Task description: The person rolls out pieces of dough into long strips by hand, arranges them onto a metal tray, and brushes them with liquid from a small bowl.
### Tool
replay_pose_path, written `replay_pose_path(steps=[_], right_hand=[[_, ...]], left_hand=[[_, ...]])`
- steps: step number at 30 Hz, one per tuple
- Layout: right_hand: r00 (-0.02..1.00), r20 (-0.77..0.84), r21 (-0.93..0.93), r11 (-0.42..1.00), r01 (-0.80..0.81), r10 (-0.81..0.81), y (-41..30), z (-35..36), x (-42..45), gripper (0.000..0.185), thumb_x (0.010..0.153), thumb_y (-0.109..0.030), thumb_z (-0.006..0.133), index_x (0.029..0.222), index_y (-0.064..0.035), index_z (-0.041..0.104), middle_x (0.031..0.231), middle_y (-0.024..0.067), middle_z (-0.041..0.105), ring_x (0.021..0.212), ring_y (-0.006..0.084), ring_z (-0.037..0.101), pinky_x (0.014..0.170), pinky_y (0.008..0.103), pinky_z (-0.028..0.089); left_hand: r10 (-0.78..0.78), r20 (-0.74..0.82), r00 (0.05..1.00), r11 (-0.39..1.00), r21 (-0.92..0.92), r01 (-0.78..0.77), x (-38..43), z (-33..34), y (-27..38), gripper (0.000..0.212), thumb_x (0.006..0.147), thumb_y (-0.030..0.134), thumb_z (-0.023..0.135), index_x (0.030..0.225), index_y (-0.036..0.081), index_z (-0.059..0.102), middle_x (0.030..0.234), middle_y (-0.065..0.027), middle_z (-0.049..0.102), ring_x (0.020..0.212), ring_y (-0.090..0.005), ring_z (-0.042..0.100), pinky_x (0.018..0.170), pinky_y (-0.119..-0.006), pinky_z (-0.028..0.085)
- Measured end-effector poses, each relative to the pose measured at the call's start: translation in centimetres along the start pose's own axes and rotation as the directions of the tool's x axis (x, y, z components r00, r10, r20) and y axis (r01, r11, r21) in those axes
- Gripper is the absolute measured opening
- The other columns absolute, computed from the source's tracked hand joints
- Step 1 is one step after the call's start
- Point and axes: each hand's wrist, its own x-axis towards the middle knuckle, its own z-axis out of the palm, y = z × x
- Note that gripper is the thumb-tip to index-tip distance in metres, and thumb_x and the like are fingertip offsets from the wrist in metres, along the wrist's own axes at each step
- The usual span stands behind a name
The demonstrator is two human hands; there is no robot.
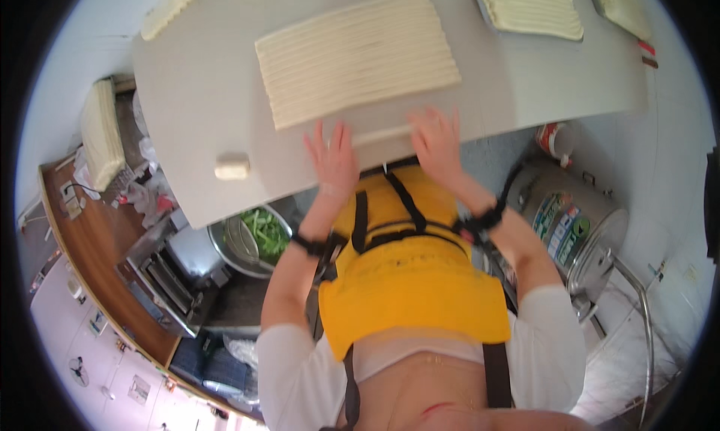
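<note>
A thin dough rope (383,134) lies on the table near its front edge, running between my two hands. My left hand (334,160) is at the rope's left end, fingers spread and pointing away from me. At the other end, my right hand (436,141) rests over the rope, slightly blurred, with its fingers apart. Both palms face down, so the rope's ends are hidden beneath them. Just beyond my fingers, many dough ropes lie side by side in a tight slab (360,60). Left of my left hand sits a short, thick dough piece (232,167).
Trays of dough ropes (531,9) stand at the table's (506,88) far right. More dough (169,9) lies at the far left, and another dough stack (103,136) is beyond the left edge. Below are a bowl of chopped greens (264,231) and a large metal drum (562,223).
</note>
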Motion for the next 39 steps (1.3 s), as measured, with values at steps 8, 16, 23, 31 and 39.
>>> replay_pose_path(steps=[8, 16, 23, 31, 39], right_hand=[[0.885, -0.353, -0.24, 0.944, 0.227, -0.303, 1.7, 5.2, 0.9, 0.069, 0.084, -0.047, 0.06, 0.141, -0.0111, 0.043, 0.152, 0.0191, 0.03, 0.138, 0.0426, 0.029, 0.107, 0.0629, 0.025], [0.833, -0.419, -0.204, 0.932, 0.301, -0.361, 5.8, -1.7, 9.5, 0.065, 0.082, -0.031, 0.064, 0.138, -0.0041, 0.044, 0.148, 0.025, 0.03, 0.137, 0.0442, 0.028, 0.108, 0.0597, 0.027], [0.855, -0.51, -0.296, 0.952, -0.074, -0.092, 8.1, -1.0, 6.7, 0.064, 0.081, -0.03, 0.065, 0.138, -0.0068, 0.044, 0.147, 0.0258, 0.03, 0.134, 0.0498, 0.027, 0.107, 0.0581, 0.029], [0.946, -0.171, -0.108, 0.959, 0.26, -0.276, 10.5, -0.1, -1.9, 0.064, 0.087, -0.034, 0.059, 0.142, -0.0089, 0.039, 0.149, 0.0252, 0.028, 0.135, 0.047, 0.029, 0.11, 0.0564, 0.025], [0.964, -0.266, -0.288, 0.956, -0.061, -0.019, 10.4, -1.4, 5.8, 0.071, 0.083, -0.039, 0.062, 0.145, -0.0158, 0.038, 0.155, 0.0184, 0.022, 0.142, 0.0415, 0.02, 0.11, 0.0633, 0.016]], left_hand=[[0.18, -0.174, 0.968, 0.974, -0.108, -0.2, -1.1, 4.5, 1.1, 0.071, 0.088, 0.041, 0.054, 0.139, -0.006, 0.038, 0.149, -0.0247, 0.031, 0.14, -0.0466, 0.021, 0.111, -0.064, 0.014], [0.26, -0.078, 0.962, 0.957, -0.115, -0.268, 4.4, 2.6, -4.9, 0.081, 0.085, 0.043, 0.061, 0.145, -0.002, 0.031, 0.151, -0.0286, 0.022, 0.14, -0.0484, 0.018, 0.114, -0.055, 0.017], [-0.211, -0.142, 0.967, 0.96, 0.158, 0.232, -0.2, 3.0, -3.1, 0.083, 0.085, 0.049, 0.059, 0.144, -0.003, 0.033, 0.151, -0.0306, 0.023, 0.138, -0.0516, 0.022, 0.111, -0.058, 0.022], [0.127, -0.075, 0.989, 0.99, 0.069, -0.122, -7.3, 3.1, -7.0, 0.072, 0.088, 0.04, 0.056, 0.145, 0.001, 0.034, 0.149, -0.0325, 0.025, 0.137, -0.0518, 0.024, 0.11, -0.056, 0.026], [-0.057, -0.076, 0.996, 0.99, -0.13, 0.046, -4.3, 3.2, -7.3, 0.07, 0.086, 0.038, 0.059, 0.147, 0.012, 0.036, 0.154, -0.0263, 0.018, 0.14, -0.049, 0.019, 0.114, -0.057, 0.016]])
